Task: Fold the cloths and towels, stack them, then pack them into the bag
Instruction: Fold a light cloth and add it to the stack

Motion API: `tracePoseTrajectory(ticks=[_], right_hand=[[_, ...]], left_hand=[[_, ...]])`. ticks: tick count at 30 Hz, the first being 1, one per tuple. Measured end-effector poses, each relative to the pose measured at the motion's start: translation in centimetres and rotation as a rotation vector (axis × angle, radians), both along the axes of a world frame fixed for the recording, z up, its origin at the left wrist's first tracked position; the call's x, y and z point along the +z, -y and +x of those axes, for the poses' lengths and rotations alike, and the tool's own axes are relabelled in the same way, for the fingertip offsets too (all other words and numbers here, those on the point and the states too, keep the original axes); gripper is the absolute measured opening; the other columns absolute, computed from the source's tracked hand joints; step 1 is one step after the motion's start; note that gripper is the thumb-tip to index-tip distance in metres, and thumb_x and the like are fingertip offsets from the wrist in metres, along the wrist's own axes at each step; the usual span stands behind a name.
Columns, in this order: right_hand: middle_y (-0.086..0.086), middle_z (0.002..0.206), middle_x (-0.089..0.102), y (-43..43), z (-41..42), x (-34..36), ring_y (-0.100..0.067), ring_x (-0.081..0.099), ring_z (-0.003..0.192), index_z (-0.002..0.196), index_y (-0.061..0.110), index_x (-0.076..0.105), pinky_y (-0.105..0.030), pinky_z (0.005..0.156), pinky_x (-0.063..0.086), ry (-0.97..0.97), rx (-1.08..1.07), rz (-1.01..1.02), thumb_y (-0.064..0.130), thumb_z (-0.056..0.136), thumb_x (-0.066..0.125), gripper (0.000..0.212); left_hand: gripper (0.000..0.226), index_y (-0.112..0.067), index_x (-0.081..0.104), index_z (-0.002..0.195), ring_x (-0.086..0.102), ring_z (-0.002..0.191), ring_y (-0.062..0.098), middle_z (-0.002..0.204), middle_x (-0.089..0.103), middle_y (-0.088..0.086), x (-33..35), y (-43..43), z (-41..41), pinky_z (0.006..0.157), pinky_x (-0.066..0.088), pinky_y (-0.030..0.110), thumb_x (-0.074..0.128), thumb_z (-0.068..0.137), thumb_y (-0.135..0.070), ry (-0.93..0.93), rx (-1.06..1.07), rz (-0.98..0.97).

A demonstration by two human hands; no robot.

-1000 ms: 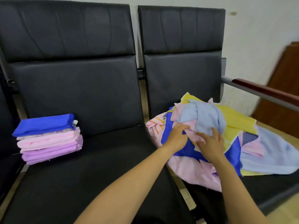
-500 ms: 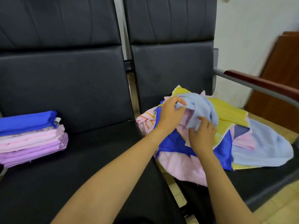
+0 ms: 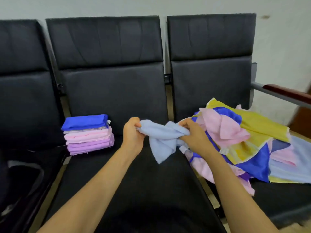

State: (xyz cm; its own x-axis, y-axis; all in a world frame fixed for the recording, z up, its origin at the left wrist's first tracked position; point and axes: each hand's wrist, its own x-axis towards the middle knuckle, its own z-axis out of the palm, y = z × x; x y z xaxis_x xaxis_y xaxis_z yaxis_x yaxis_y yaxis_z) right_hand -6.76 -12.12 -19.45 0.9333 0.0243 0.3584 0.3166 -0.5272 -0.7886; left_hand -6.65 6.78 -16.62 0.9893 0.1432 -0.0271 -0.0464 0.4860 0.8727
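Observation:
A crumpled light blue cloth [image 3: 162,140] hangs above the middle black seat [image 3: 138,182], held between both hands. My left hand [image 3: 133,135] grips its left end and my right hand [image 3: 195,135] grips its right end. On the right seat lies a loose pile of unfolded cloths [image 3: 244,140] in pink, yellow, royal blue and pale blue. A neat stack of folded cloths [image 3: 87,134], blue on top with pink and purple below, rests at the back left of the middle seat.
Three black padded chairs stand in a row against a pale wall. A metal armrest with a dark red top [image 3: 284,94] juts out at the right. A dark bag-like object [image 3: 20,179] lies on the left seat.
Both hands have lifted the light blue cloth off the pile and carried it left over the middle seat. The camera view has shifted left as well.

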Motion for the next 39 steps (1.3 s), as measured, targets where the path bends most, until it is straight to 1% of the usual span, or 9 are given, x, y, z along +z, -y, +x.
tracePoseTrajectory(ticks=[5,10,13,16,19,23,28,34,39], right_hand=[[-0.009,0.096,0.066,-5.2,-1.2,-1.2,-0.027,0.063,0.094,0.096,0.01,0.065,-0.033,0.083,0.048,-0.325,0.34,-0.319,0.019,0.093,0.058,0.012],[0.008,0.106,0.066,-8.6,-3.1,-0.6,-0.015,0.06,0.1,0.097,0.03,0.072,-0.028,0.087,0.049,-0.376,0.484,-0.263,0.017,0.099,0.043,0.032],[0.009,0.107,0.065,-10.8,-3.9,-0.2,-0.012,0.06,0.102,0.105,0.032,0.068,-0.028,0.087,0.05,-0.388,0.421,-0.042,0.024,0.1,0.043,0.026],[0.007,0.113,0.065,-13.1,-4.7,-0.4,-0.011,0.06,0.105,0.111,0.03,0.065,-0.029,0.092,0.049,-0.37,0.48,-0.038,0.027,0.1,0.044,0.023],[-0.004,0.107,0.065,-14.3,-5.7,0.1,-0.019,0.061,0.102,0.105,0.016,0.064,-0.033,0.093,0.048,-0.377,0.539,0.034,0.023,0.098,0.051,0.017],[-0.008,0.1,0.069,-13.6,-6.3,1.1,-0.023,0.065,0.095,0.101,0.011,0.07,-0.033,0.086,0.052,-0.409,0.632,0.257,0.034,0.091,0.056,0.028],[0.003,0.097,0.072,-11.8,-5.7,1.5,-0.012,0.068,0.088,0.105,0.021,0.07,-0.023,0.073,0.054,-0.368,0.499,0.147,0.028,0.089,0.064,0.018],[-0.001,0.1,0.066,-9.3,-4.8,0.6,-0.014,0.064,0.092,0.102,0.018,0.066,-0.023,0.075,0.052,-0.49,0.405,-0.235,0.023,0.087,0.067,0.016],[-0.003,0.096,0.065,-8.2,-4.4,-0.5,-0.016,0.06,0.091,0.093,0.02,0.065,-0.021,0.071,0.047,-0.459,0.232,-0.226,0.02,0.091,0.063,0.003]], left_hand=[[0.022,-0.01,0.043,0.067,0.054,0.078,0.019,0.081,0.05,0.006,-3.3,-9.7,-3.0,0.064,0.047,0.028,0.033,0.08,0.005,-0.187,0.247,0.15],[0.014,-0.003,0.052,0.073,0.055,0.073,0.023,0.085,0.056,0.016,-7.5,-15.6,-6.0,0.064,0.052,0.031,0.045,0.083,0.005,-0.529,0.079,0.881],[0.028,-0.025,0.062,0.104,0.037,0.126,0.022,0.132,0.041,0.004,-9.3,-16.7,-8.0,0.103,0.039,0.034,0.069,0.079,-0.015,-0.435,-0.143,1.252],[0.064,-0.046,0.046,0.129,0.017,0.139,0.003,0.148,0.023,-0.018,-8.3,-15.8,-9.1,0.114,0.024,0.033,0.078,0.074,-0.045,-0.088,-0.284,1.086],[0.061,-0.051,0.043,0.13,0.032,0.132,-0.01,0.142,0.038,-0.028,-7.2,-14.7,-9.4,0.109,0.031,0.025,0.075,0.079,-0.04,0.14,-0.292,0.932],[0.036,-0.028,0.064,0.111,0.06,0.109,0.008,0.114,0.066,-0.01,-7.1,-14.8,-9.0,0.093,0.049,0.033,0.077,0.077,-0.034,0.153,-0.369,0.798],[0.031,-0.019,0.05,0.068,0.048,0.064,0.011,0.066,0.051,-0.002,-5.9,-16.5,-8.7,0.059,0.039,0.024,0.079,0.077,-0.024,0.109,-0.133,0.675],[0.012,-0.02,0.067,0.082,0.058,0.075,0.008,0.079,0.065,-0.005,-6.7,-19.8,-8.8,0.071,0.042,0.023,0.075,0.08,-0.029,-0.041,-0.248,1.205],[0.021,-0.009,0.066,0.08,0.049,0.064,0.011,0.069,0.055,-0.001,-7.8,-21.1,-8.9,0.06,0.036,0.023,0.072,0.084,-0.028,-0.14,0.064,1.129]])
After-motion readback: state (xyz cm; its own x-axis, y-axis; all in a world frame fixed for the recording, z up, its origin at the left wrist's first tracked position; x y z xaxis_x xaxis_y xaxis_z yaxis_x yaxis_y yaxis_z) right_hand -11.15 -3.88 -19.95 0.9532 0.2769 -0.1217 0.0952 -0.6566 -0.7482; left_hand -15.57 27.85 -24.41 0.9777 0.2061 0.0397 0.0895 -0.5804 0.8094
